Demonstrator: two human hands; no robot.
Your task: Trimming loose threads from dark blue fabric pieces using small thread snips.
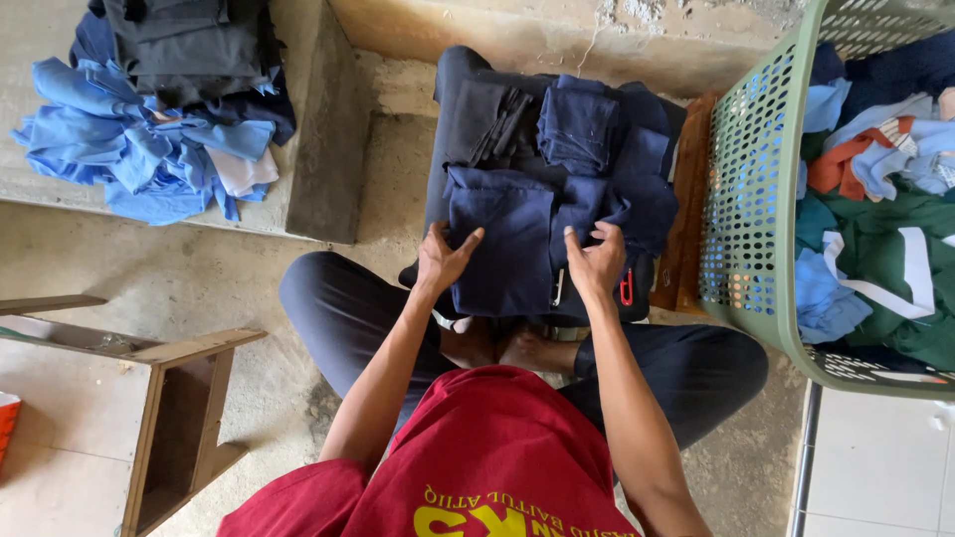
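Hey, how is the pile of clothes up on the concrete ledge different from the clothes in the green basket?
The ledge pile lies loose on bare concrete, while the basket clothes sit inside a perforated green basket. The ledge pile is mostly light blue with dark grey garments on top; the basket clothes mix green, blue, orange and white. Both are unfolded and jumbled, and neither hand touches them: the left hand and right hand press a navy garment.
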